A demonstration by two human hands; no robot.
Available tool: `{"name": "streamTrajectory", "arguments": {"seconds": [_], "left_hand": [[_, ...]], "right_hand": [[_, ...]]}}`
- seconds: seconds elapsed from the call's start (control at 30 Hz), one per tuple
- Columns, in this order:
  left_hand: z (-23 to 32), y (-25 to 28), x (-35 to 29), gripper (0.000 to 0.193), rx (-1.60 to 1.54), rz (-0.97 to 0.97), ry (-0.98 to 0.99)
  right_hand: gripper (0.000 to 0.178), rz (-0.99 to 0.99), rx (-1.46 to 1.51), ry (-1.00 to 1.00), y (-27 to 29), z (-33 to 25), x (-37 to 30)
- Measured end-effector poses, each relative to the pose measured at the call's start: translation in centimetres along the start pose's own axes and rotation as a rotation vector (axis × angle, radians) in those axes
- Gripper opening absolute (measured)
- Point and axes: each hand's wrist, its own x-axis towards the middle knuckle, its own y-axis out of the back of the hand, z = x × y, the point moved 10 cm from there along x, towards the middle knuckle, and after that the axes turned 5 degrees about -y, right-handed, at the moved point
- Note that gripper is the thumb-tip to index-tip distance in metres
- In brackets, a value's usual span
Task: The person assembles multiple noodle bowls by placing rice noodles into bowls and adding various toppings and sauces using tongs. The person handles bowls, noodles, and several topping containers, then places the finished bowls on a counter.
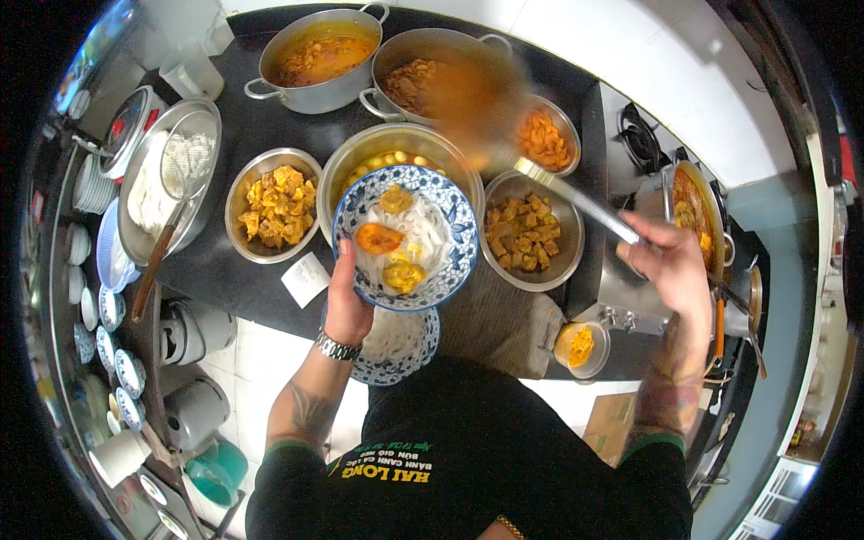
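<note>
My left hand grips the near left rim of a blue-and-white patterned bowl. White noodles lie in it, topped with an orange slice and yellowish chunks. My right hand is closed around the metal handle of a ladle. The ladle's head is smeared by motion, up by the right side of a pot of brown stew; what it carries cannot be made out. Below the held bowl, a second patterned bowl of noodles is partly hidden.
Behind the held bowl stands a steel basin with small pale round pieces. Around it are a curry pot and steel bowls of meat chunks, brown cubes and orange pieces. A strainer lies left; a stove pan stands right.
</note>
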Motion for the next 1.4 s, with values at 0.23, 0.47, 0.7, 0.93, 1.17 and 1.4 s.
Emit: {"name": "streamTrajectory", "arguments": {"seconds": [0.23, 0.47, 0.7, 0.93, 1.17, 1.4], "left_hand": [[-0.5, -1.1, -1.5, 0.063, -0.050, -0.019, 0.012], [1.0, 3.0, -5.3, 0.062, -0.111, -0.021, -0.031], [6.3, 10.9, -9.5, 0.061, -0.009, 0.186, -0.165], [8.0, 14.0, -10.8, 0.059, 0.011, 0.305, -0.244], [7.8, 14.6, -10.2, 0.061, -0.015, 0.303, -0.194], [7.7, 13.9, -8.7, 0.062, -0.026, 0.244, -0.149]], "right_hand": [[0.037, -0.034, -0.517, 0.355, -3.0, -6.8, -7.6], [0.040, -0.009, -0.365, 0.471, -4.9, -6.7, -8.3], [0.039, 0.039, -0.742, 0.420, -12.4, -3.9, -0.5], [0.038, 0.058, -0.987, 0.615, -22.0, -5.6, 1.4], [0.034, 0.063, -0.937, 0.584, -23.5, -5.8, 4.1], [0.032, 0.038, -0.763, 0.475, -19.3, -3.3, 4.9]]}}
